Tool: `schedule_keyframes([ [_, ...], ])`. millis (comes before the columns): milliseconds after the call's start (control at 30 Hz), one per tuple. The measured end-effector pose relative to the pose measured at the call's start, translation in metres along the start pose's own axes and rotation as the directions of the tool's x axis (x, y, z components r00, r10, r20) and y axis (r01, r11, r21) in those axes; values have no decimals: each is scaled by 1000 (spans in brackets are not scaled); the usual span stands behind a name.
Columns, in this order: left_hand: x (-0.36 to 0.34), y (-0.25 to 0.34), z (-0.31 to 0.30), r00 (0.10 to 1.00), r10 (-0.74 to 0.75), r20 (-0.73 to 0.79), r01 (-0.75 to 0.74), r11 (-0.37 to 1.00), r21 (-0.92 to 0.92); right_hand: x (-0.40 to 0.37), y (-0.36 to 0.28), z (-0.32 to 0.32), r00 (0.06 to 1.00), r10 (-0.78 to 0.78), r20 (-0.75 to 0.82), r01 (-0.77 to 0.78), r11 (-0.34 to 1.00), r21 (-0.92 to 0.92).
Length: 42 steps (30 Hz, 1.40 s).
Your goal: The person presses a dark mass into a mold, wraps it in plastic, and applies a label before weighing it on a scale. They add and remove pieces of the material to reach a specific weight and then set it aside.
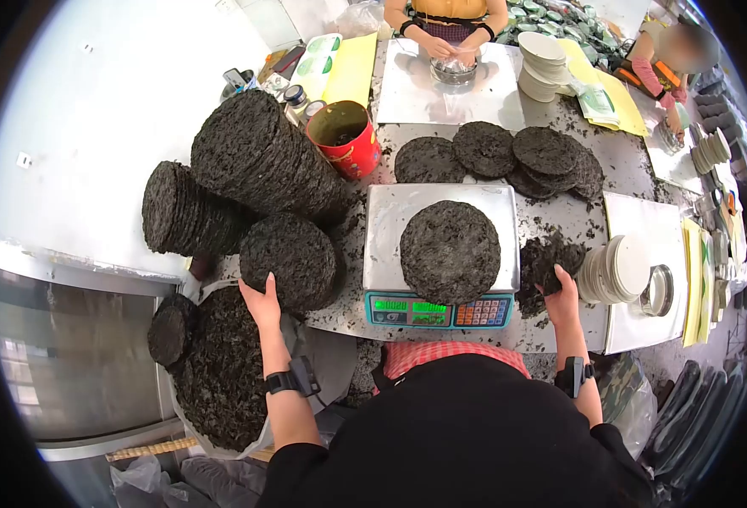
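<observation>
A round, dark pressed cake that looks like dried seaweed (450,251) lies on the steel pan of a digital scale (383,245), whose green display is lit. My left hand (261,303) is at the lower edge of a short stack of similar cakes (290,258), thumb and fingers spread apart. On the other side of the scale, my right hand (562,298) has its fingers closed in a heap of loose dark flakes (547,262). The fingertips are partly hidden by the flakes.
Taller cake stacks (246,152) and a red tin (348,144) stand at the left. Several cakes (484,150) lie behind the scale. White discs (615,269) and a metal ring (658,290) are at the right. A sack of flakes (221,372) sits below left. Two people work across the table.
</observation>
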State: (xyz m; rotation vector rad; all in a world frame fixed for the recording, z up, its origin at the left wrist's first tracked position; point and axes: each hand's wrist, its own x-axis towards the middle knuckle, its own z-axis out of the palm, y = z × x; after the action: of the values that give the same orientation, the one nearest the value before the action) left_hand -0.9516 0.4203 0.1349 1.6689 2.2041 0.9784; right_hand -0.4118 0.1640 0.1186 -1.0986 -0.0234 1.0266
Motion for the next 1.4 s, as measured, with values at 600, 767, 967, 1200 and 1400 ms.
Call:
schedule_keyframes([
  [600,-90,248,181,450,485,750,242,742,-625,55,-58,94,975,219,-44,-211,832,-513],
  [767,-56,358,214,375,522,766,457,615,-642,112,-135,118,995,48,88,-23,965,-260],
  [967,-22,408,273,459,516,723,56,795,-604,184,-130,117,982,117,148,-100,988,-118],
  [1200,-28,313,202,258,253,932,417,841,-344,181,-121,61,977,175,121,-128,938,-322],
  [1400,-35,276,108,683,609,404,-532,793,-296,130,-85,-5,990,-42,133,127,-139,-982],
])
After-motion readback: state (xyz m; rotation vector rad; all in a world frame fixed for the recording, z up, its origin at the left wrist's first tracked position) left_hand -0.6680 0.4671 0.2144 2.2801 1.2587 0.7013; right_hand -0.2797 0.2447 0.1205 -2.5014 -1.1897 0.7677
